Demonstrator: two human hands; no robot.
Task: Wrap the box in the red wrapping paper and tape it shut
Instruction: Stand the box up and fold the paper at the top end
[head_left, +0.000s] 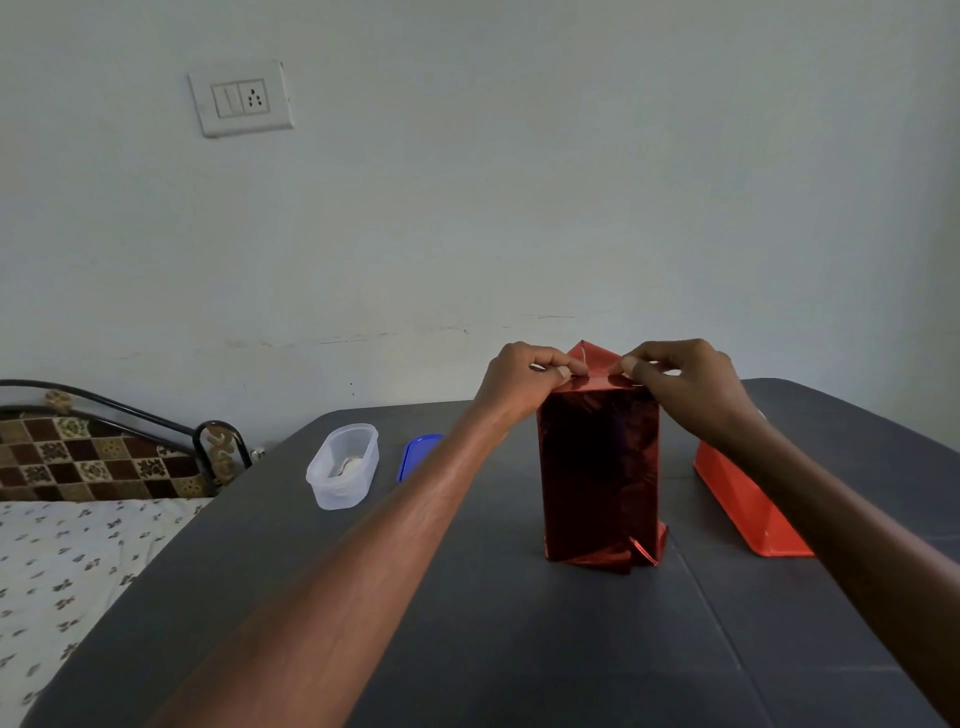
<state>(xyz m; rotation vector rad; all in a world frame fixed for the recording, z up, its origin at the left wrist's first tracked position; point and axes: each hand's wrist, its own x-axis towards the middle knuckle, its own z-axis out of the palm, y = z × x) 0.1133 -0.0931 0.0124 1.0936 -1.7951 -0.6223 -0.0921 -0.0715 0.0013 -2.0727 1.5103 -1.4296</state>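
Upright box (600, 467), long axis vertical; left hand (524, 379), right hand (685, 384) pinch top flap.

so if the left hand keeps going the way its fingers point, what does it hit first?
Left hand points right across the box top, so likely the raised red paper flap, then the right hand. Depth is unclear.

Red wrapping paper (600, 467): glossy, foil-like, creased at the base. Surface (519, 649): matt dark grey, smooth. Container (343, 467) at 9 o'clock of the box: translucent plastic. Tray (748, 509) at 3 o'clock: smooth orange plastic. Bed sheet (67, 571): printed cloth.
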